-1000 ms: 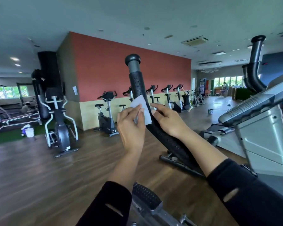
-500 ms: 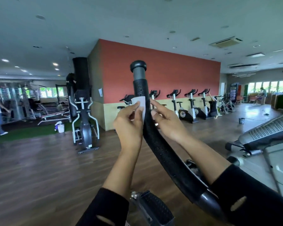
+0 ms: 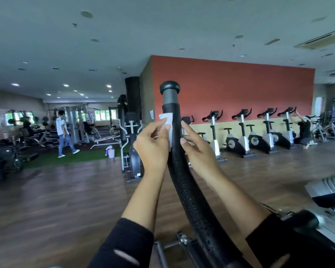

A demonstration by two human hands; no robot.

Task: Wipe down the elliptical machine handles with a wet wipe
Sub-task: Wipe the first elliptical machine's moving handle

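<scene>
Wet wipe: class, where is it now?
Head view, centre: the wet wipe sits against the left side of the elliptical handle, near its top, pinched by the left hand.

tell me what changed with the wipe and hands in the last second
The wipe slid up the handle toward its capped top, shifting from the front to the left side. The left hand pinches it throughout; the right hand stayed at the handle's right side, its grip on the wipe hidden. The view swung left.
</scene>
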